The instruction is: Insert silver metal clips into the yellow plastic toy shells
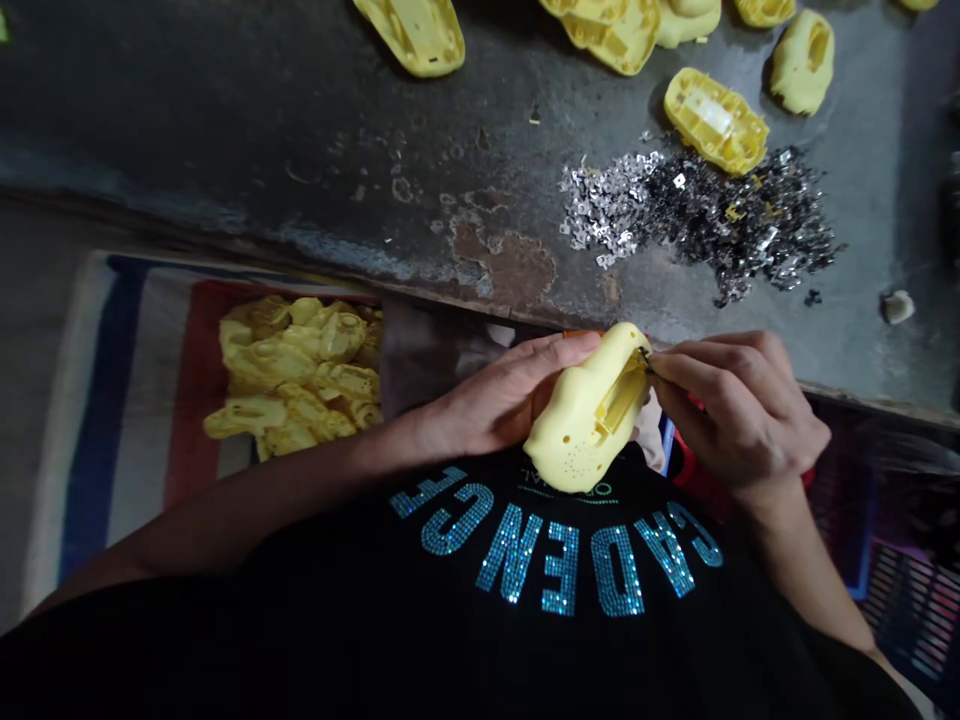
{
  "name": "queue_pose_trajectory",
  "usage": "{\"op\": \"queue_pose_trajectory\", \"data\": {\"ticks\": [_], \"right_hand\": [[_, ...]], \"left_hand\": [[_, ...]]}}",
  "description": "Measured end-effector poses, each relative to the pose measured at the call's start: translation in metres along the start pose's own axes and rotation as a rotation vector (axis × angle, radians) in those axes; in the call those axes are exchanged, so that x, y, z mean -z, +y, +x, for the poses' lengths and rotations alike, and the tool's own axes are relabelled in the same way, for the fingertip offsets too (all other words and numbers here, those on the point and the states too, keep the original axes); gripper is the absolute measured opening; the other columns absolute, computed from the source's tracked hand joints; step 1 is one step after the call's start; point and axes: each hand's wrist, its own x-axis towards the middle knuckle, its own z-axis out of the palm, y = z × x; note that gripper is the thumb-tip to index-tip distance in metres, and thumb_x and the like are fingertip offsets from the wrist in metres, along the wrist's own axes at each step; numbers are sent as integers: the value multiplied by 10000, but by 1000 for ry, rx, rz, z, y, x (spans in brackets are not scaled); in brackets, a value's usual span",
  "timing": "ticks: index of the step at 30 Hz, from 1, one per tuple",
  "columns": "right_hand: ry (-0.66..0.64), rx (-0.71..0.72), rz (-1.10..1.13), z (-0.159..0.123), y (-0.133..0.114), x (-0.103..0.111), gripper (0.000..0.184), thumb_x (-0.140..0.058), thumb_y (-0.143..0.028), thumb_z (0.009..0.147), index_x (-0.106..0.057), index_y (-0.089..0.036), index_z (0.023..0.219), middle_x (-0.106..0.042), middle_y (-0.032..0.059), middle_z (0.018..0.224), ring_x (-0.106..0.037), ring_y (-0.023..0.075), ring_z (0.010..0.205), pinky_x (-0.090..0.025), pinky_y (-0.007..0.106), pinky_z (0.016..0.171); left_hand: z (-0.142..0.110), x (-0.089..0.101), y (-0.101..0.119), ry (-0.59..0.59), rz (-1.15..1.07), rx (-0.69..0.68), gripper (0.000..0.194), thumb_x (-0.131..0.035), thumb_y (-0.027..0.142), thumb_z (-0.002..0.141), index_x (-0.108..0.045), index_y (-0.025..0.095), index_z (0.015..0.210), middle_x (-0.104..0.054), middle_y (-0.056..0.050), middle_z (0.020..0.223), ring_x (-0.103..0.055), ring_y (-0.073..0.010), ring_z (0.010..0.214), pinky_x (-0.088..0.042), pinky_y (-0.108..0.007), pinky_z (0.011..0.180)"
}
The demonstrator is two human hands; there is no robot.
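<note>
A yellow plastic shell (574, 415) with an oblong opening and a patch of small holes is held in front of my chest. My left hand (517, 385) is wrapped around its side, the thumb along the upper edge. At the far end of the opening, my right hand (731, 400) pinches a small dark metal clip (645, 354) between thumb and fingertips, touching the shell. Beyond my right hand, a heap of small shiny metal clips (705, 215) is spread on the bench. One more yellow shell half (716, 120) lies against that heap.
The dark worn bench (300, 130) has its edge just beyond my hands. Several yellow shells (420, 35) lie along its far side. Below on the left, a pile of yellow shells (300, 370) sits by a striped sheet (127, 400). A dark plastic crate (915, 610) stands low on the right.
</note>
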Motion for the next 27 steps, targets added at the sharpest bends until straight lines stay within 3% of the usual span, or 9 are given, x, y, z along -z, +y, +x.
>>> {"op": "queue_pose_trajectory", "data": {"ticks": [3, 13, 20, 24, 27], "right_hand": [[-16, -5, -7, -1, -2, 1, 355, -847, -48, 1029, -747, -256, 1300, -908, 46, 1069, -793, 238, 859, -603, 418, 770], [-5, -62, 29, -4, -4, 3, 405, -841, -72, 1036, -768, -292, 1368, -918, 50, 1148, -834, 262, 936, -614, 441, 794], [-27, -22, -84, -6, -9, -5, 502, -788, -66, 1069, -747, -323, 1498, -913, 46, 1150, -801, 262, 945, -529, 443, 775], [5, 4, -95, -8, -6, -12, 443, -773, -67, 1077, -778, -295, 1456, -909, 47, 1132, -791, 261, 945, -511, 443, 772], [13, -72, 21, -6, -5, -14, 428, -779, -73, 1074, -801, -315, 1425, -887, 37, 1107, -778, 238, 907, -561, 422, 780]], "left_hand": [[0, 0, -1, -17, 3, -15, 492, -921, 544, 989, -838, 177, 1306, -909, -102, 1140, -839, -271, 1055, -670, -370, 986], [-4, 0, 1, -43, 30, -21, 553, -887, 607, 1005, -827, 176, 1345, -917, -100, 1116, -866, -317, 1075, -670, -404, 1004], [6, 3, 1, -100, -22, -99, 483, -941, 566, 977, -863, 161, 1228, -914, -102, 1069, -840, -234, 919, -675, -327, 895], [5, 5, 1, -65, -15, -155, 531, -1011, 569, 909, -867, 163, 1220, -915, -96, 1063, -843, -220, 906, -680, -314, 871], [2, 6, 2, 2, 24, -196, 580, -1034, 559, 878, -857, 166, 1267, -918, -94, 1119, -849, -219, 962, -677, -309, 912]]}}
